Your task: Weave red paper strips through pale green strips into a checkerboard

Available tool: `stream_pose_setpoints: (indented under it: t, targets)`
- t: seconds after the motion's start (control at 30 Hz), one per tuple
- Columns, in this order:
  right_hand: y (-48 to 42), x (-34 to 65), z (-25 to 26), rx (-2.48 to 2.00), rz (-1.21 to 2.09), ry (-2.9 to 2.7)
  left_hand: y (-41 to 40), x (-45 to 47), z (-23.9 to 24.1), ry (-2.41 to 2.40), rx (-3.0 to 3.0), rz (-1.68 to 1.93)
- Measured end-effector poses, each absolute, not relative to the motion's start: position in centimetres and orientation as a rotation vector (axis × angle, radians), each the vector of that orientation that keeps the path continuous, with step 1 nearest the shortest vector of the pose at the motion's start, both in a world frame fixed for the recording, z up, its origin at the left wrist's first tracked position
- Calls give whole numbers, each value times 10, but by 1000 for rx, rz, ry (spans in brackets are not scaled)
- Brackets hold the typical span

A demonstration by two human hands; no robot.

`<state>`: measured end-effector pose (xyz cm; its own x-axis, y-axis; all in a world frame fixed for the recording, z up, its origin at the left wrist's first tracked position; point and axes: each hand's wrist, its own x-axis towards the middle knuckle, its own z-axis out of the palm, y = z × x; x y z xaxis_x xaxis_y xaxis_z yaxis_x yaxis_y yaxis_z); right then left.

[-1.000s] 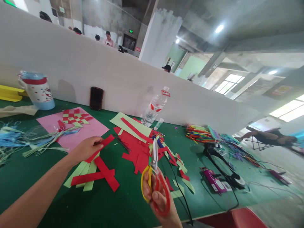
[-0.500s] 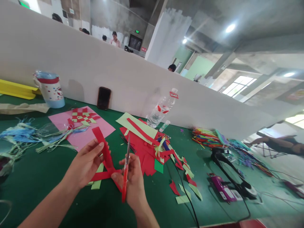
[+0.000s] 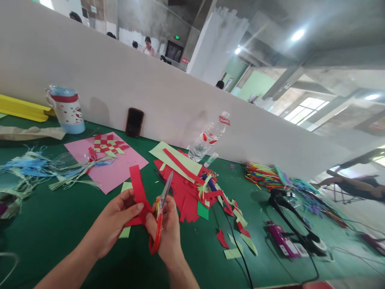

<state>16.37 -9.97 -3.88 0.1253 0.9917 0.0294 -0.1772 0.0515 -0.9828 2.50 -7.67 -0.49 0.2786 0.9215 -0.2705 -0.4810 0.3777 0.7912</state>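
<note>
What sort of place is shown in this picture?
Probably a shared craft workroom: the green table bears flat red paper pieces and a bundle of thin multicoloured strands, and a pink-clad person appears beyond the pale partition wall.

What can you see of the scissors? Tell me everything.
The scissors have pointed, silvery, metal-looking blades, a red handle and a bit of yellow beside it. The right hand grips them, hiding part of the handles. They slant above the green table, tips up and away; whether the blades are fully closed is hard to tell.
</note>
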Motion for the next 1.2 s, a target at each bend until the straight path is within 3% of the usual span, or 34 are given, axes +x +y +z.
stream_pose_setpoints:
  t: [0.2, 0.53, 1.2]
  targets:
    - [-110, 177, -20, -1183, 1181, -1168, -77, 24, -14, 873, 706, 1107]
    - [-138, 225, -12, -1608, 678, -1739, -74, 11, -7, 907, 654, 1290]
    - [-143, 209, -10, -1621, 674, -1782, -85, 16, -2, 976, 840, 1296]
